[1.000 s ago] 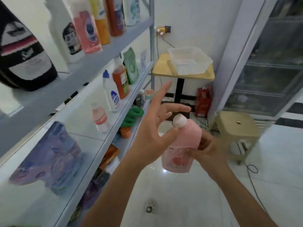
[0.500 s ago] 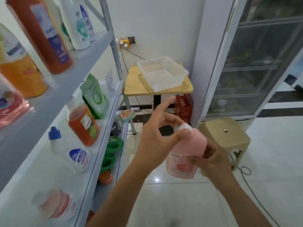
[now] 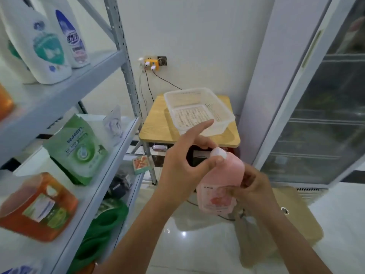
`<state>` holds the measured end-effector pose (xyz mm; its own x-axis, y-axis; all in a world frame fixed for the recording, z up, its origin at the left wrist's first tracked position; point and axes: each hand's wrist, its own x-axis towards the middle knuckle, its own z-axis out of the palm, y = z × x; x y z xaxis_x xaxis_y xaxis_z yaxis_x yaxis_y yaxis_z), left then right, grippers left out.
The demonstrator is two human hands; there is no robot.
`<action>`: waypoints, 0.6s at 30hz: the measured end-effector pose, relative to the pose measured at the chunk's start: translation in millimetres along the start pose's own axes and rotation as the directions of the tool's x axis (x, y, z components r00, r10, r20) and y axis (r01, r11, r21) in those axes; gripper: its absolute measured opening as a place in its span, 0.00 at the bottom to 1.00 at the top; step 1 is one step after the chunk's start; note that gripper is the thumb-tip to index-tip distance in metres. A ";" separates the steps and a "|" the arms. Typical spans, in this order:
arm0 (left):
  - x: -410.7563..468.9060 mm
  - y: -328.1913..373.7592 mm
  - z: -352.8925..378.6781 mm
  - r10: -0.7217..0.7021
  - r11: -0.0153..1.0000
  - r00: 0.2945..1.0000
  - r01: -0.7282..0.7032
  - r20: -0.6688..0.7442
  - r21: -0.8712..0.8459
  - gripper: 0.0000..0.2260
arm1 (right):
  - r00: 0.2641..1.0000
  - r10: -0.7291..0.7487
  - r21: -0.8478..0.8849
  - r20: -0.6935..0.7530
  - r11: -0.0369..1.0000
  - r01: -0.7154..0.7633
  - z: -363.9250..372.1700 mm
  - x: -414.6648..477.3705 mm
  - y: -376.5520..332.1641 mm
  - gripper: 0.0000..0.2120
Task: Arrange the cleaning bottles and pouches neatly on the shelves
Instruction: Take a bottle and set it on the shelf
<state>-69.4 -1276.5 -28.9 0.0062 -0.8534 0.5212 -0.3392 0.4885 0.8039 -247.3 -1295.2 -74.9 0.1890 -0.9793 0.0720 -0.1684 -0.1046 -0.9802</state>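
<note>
Shelves (image 3: pixel 59 95): a grey metal rack along the left edge of the view.
White bottles (image 3: pixel 49 50): upright on the upper shelf, standing close together.
Orange bottle (image 3: pixel 37 206): on the middle shelf, nearest the camera.
Green pouch (image 3: pixel 79 147): on the same shelf just beyond the orange bottle, standing and leaning a little.
Left hand (image 3: pixel 183 165): thumb and curled fingers pinch the pink bottle's neck at the cap (image 3: pixel 218 152); the index finger sticks out straight.
Basket (image 3: pixel 199 109): white, perforated, on the small table (image 3: pixel 154 123) behind the hands.
Pink bottle (image 3: pixel 221 186): in the air in front of the rack, to its right, tilted, held between both hands and not yet on a shelf.
Handling: it looks full, so probably moderately heavy; the plastic wall likely gives a little under a squeeze and may be slick.
Best hold: round the body, where the weight sits; the cap alone seems a poor purchase.
Right hand (image 3: pixel 254 188): fingers wrapped round the bottle's lower body, by the label.
Stool (image 3: pixel 296 214): beige, on the floor beyond the right arm.
</note>
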 end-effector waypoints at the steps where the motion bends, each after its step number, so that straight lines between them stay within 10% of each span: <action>1: 9.2 -13.7 4.4 -0.047 0.999 0.999 0.047 0.026 -0.019 0.27 | 1.000 0.008 0.026 -0.008 1.000 -0.008 -4.1 15.0 2.8 0.24; 7: 72.3 -114.7 21.5 -0.271 0.958 0.909 0.223 0.317 0.180 0.30 | 0.998 0.024 0.138 -0.066 0.990 -0.015 -23.2 120.1 17.1 0.24; 18: 266.7 -255.1 18.3 -0.267 0.960 0.939 0.239 0.218 0.149 0.13 | 0.997 -0.040 -0.045 -0.073 0.998 0.037 -0.5 356.0 24.7 0.27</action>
<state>1.5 -1632.1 -100.2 -0.1081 -0.9713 0.2120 -0.4644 0.2379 0.8531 -184.6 -1646.6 -73.4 0.1249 -0.9843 0.1243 -0.2046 -0.1482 -0.9676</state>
